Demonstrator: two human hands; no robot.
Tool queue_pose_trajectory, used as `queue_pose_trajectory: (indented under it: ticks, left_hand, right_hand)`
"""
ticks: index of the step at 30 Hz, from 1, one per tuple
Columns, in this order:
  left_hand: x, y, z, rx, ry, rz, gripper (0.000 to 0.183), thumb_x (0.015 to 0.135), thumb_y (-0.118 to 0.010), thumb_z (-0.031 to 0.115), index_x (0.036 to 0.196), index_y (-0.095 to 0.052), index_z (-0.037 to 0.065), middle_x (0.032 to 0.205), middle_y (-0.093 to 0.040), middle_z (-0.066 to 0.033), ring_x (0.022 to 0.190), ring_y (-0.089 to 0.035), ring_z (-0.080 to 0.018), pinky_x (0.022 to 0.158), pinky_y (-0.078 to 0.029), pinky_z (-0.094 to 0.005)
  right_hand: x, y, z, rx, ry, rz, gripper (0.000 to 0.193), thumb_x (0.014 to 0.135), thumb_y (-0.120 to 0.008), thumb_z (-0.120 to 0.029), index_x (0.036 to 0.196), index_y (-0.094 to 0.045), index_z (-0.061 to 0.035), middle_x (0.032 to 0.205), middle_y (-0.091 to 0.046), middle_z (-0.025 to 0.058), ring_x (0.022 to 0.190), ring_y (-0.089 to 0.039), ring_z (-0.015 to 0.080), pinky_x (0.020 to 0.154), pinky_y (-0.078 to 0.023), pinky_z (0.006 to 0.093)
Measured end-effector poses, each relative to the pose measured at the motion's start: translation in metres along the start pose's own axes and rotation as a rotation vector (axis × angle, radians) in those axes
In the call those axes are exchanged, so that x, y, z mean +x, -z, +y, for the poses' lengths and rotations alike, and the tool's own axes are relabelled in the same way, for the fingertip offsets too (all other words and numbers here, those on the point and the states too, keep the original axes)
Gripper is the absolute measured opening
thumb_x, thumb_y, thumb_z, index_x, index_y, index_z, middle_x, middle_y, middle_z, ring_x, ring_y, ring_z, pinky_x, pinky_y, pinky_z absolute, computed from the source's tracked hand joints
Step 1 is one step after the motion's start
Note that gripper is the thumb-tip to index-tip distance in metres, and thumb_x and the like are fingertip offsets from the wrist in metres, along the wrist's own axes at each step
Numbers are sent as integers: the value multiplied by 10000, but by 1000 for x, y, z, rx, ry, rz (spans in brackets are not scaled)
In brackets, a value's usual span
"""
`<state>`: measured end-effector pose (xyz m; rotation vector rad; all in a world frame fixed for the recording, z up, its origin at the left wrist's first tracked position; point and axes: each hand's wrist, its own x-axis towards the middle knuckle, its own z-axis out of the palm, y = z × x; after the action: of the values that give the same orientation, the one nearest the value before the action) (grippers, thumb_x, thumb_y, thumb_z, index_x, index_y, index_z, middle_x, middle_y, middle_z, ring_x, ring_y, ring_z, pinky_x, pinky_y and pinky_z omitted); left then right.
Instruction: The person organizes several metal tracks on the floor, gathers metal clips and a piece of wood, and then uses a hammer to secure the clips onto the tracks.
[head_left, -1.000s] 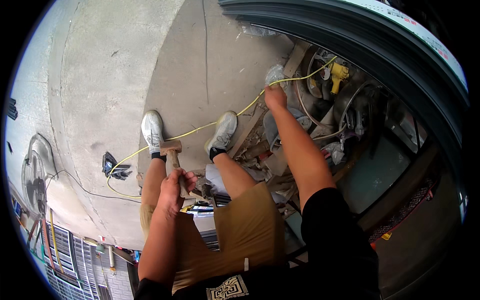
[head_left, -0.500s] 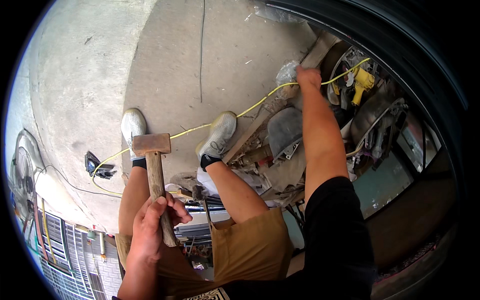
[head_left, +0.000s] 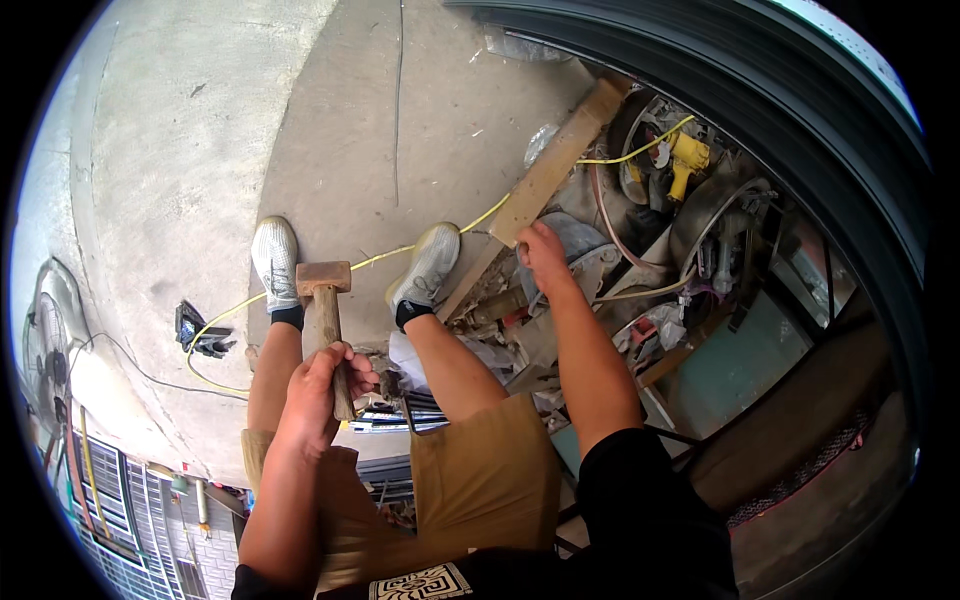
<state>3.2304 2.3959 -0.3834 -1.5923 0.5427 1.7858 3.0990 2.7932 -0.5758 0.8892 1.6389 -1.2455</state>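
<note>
My left hand (head_left: 318,385) is closed round the wooden handle of a club hammer (head_left: 325,278), whose blocky rusty head points away from me, above the floor between my shoes. Further right, my right hand (head_left: 542,255) grips the near end of a wooden board (head_left: 562,155). The board slants away to the far right and crosses over a yellow cord (head_left: 400,250). Beside its far part lies a crumpled piece of clear plastic (head_left: 540,145). Some of my right fingers are hidden by the hand itself.
To the right is a heap of scrap with a yellow power tool (head_left: 688,162), hoses and a grey curved shell (head_left: 575,235). A dark curved frame (head_left: 800,130) borders the far right. A fan (head_left: 52,330) stands at left, near a black bracket-like part (head_left: 205,330).
My right hand has come nearer, bringing the wooden board out over the yellow cord. The hammer stays in my left hand, shifted slightly right in view.
</note>
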Motion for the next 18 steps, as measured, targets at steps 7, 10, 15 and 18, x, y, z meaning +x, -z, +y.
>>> queue_pose_trajectory:
  ticks: [7, 10, 15, 18]
  left_hand:
    - [-24, 58, -26, -178, -129, 11, 221, 1124, -523, 290, 1079, -586, 83, 994, -726, -100, 909, -738, -245, 841, -606, -370]
    - [-71, 88, -34, -337, -158, -6, 221, 1124, -522, 292, 1064, -583, 88, 1012, -730, -99, 923, -746, -261, 856, -620, -378]
    - [-162, 173, -61, -281, -251, 36, 279, 1117, -504, 264, 1122, -619, 9, 1065, -747, -174, 962, -764, -309, 885, -639, -409]
    - [-224, 235, -75, -247, -305, 153, 328, 1101, -509, 232, 1148, -642, -64, 1070, -756, -205, 933, -772, -323, 887, -652, -433]
  right_hand:
    - [-109, -43, -32, 270, 25, 45, 148, 1040, -623, -218, 1046, -681, -82, 751, -563, -3, 510, -427, 104, 488, -326, 293]
    - [-171, -25, -56, 345, -30, 47, 175, 1053, -622, -251, 1036, -667, -83, 727, -577, 12, 483, -413, 113, 476, -309, 298]
    - [-274, 2, -84, 321, -116, 35, 248, 1066, -612, -331, 1100, -620, -85, 740, -526, 16, 471, -385, 128, 452, -312, 329]
    - [-326, -19, -100, 207, -168, 71, 224, 1058, -622, -328, 1106, -604, -110, 806, -575, 17, 491, -412, 128, 451, -308, 305]
